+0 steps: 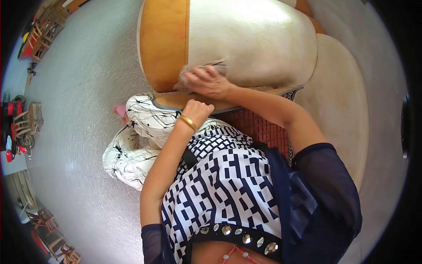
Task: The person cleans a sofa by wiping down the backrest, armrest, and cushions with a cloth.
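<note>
My right hand (206, 82) is closed around a crumpled grey-brown cloth (220, 67). It presses the cloth to the lower part of a padded sofa section (246, 44), near the seam between the orange-tan band and the cream panel. Dull smudges show on the cream surface. My left hand (198, 111), with a gold bracelet at the wrist, is closed at the edge of a seat mat (169, 102). The mat's tan side and grey border face up there, while its reddish-brown slatted side (259, 127) shows beside my body. The left fingertips are partly hidden.
A cream seat cushion (338, 105) curves along the right. My legs in patterned white trousers (132, 160) extend to the left over grey floor (83, 110). Wooden chairs (37, 39) and a red-and-black vehicle (15, 119) stand at the far left edge.
</note>
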Demonstrator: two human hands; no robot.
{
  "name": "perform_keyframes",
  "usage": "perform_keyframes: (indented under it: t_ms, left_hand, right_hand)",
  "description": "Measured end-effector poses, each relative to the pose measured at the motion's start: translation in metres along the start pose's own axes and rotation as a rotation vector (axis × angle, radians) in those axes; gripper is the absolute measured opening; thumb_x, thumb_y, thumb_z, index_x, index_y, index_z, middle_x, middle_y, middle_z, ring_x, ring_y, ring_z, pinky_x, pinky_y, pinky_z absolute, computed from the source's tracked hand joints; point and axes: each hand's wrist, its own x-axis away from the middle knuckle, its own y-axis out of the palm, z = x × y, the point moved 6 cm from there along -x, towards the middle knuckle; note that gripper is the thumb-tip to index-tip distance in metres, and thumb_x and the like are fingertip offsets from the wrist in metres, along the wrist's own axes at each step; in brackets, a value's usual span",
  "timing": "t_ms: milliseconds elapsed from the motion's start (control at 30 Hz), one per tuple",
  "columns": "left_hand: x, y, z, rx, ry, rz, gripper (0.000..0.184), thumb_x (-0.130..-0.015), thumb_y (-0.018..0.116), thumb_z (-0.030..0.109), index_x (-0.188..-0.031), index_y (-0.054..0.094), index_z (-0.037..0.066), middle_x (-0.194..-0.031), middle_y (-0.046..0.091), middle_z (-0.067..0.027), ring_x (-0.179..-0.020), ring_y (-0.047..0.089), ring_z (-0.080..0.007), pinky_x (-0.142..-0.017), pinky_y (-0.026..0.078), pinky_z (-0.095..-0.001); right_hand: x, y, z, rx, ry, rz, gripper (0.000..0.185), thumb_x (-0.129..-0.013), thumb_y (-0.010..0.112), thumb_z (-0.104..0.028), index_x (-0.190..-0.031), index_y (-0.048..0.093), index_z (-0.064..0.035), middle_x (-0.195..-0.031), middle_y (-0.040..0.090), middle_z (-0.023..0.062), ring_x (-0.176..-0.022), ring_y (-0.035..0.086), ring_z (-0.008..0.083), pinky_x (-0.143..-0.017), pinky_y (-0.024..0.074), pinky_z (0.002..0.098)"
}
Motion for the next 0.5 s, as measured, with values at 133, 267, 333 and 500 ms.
perform_keyframes:
  t_ms: [133, 267, 333, 500]
  left_hand:
    - [0.006, 0.001, -0.007, 0.073, -0.06, 0.1, 0.011, -0.084, 0.048, 0.011, -0.079, 0.058, 0.012, -0.062, 0.062, -0.0091, -0.061, 0.064, -0.0254, -0.057, 0.047, -0.0373]
    - [0.014, -0.001, -0.015, 0.193, -0.081, 0.133, 0.008, -0.079, 0.049, 0.004, -0.08, 0.055, 0.01, -0.063, 0.061, -0.0112, -0.065, 0.063, -0.0294, -0.062, 0.044, -0.0403]
    - [0.013, 0.002, -0.016, 0.186, -0.079, 0.134, 0.008, -0.079, 0.05, 0.004, -0.08, 0.054, 0.01, -0.063, 0.061, -0.0108, -0.065, 0.062, -0.0294, -0.062, 0.044, -0.0402]
    - [0.015, 0.003, -0.014, 0.164, -0.06, 0.138, 0.007, -0.079, 0.05, 0.003, -0.08, 0.053, 0.009, -0.063, 0.061, -0.0103, -0.065, 0.062, -0.0295, -0.063, 0.043, -0.0392]
  right_hand:
    - [-0.029, 0.019, -0.031, 0.052, -0.09, -0.054, 0.046, -0.072, 0.053, -0.028, -0.117, 0.059, -0.0177, -0.129, 0.044, -0.0048, -0.122, 0.033, 0.0175, -0.1, 0.0231, 0.0374]
    - [0.0, 0.013, -0.018, 0.065, -0.21, -0.078, 0.046, -0.074, 0.051, -0.029, -0.118, 0.059, -0.0183, -0.135, 0.04, -0.008, -0.122, 0.034, 0.0148, -0.1, 0.0232, 0.035]
    - [0.027, 0.009, -0.005, 0.128, -0.3, -0.151, 0.048, -0.074, 0.051, -0.029, -0.121, 0.058, -0.0189, -0.137, 0.039, -0.0078, -0.123, 0.034, 0.0146, -0.1, 0.0241, 0.0347]
    - [0.095, -0.02, 0.043, 0.025, -0.402, -0.307, 0.039, -0.072, 0.056, -0.028, -0.108, 0.066, -0.0175, -0.136, 0.041, -0.0055, -0.124, 0.033, 0.0167, -0.102, 0.0239, 0.0337]
